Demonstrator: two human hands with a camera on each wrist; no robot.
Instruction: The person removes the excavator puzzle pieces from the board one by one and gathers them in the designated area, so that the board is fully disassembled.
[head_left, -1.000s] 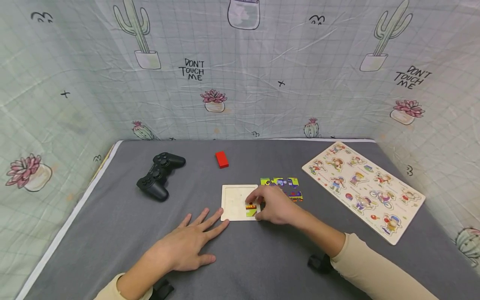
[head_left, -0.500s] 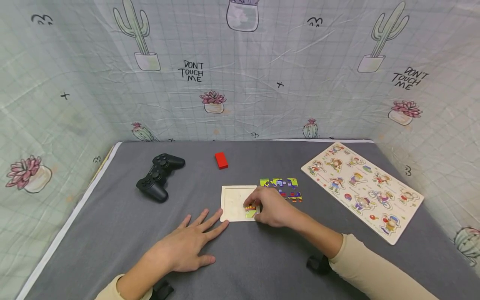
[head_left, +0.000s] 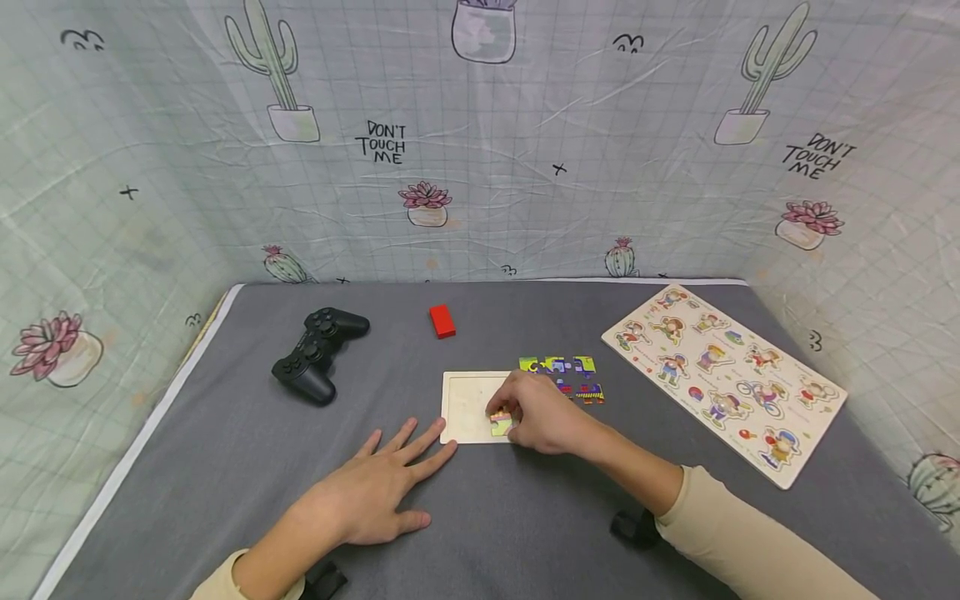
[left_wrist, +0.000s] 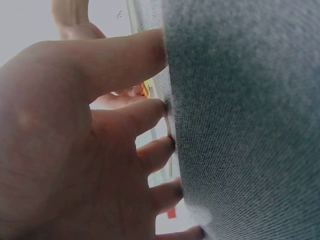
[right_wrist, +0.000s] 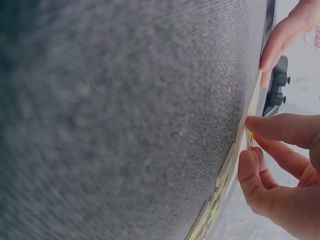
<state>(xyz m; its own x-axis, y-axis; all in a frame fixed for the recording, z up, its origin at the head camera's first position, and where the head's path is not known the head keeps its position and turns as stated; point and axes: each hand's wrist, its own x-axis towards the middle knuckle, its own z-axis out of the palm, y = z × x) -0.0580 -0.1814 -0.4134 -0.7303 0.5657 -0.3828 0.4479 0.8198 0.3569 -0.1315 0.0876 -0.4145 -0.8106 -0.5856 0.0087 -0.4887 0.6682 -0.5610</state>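
A small jigsaw piece [head_left: 501, 425], yellow-green with some orange, is pinched between the thumb and fingers of my right hand [head_left: 543, 414]. It is tilted, at the lower right corner of a shallow pale wooden puzzle tray [head_left: 467, 407]. In the right wrist view the piece [right_wrist: 251, 135] shows as a thin edge between the fingertips. My left hand [head_left: 378, 492] lies palm down on the grey cloth, fingers spread, with two fingertips at the tray's left edge. Just behind the right hand lie several colourful puzzle pieces [head_left: 555, 364], partly hidden by it.
On the left lies a black game controller [head_left: 318, 354]. A red block [head_left: 442, 321] sits behind the tray. To the right, a large wooden picture board [head_left: 727, 379] lies at an angle. Cactus-print fabric [head_left: 480, 167] hangs around the grey table [head_left: 510, 517].
The piece in my right hand has tipped and now looks paler. That hand has shifted slightly left; the left hand and the tray stay in place.
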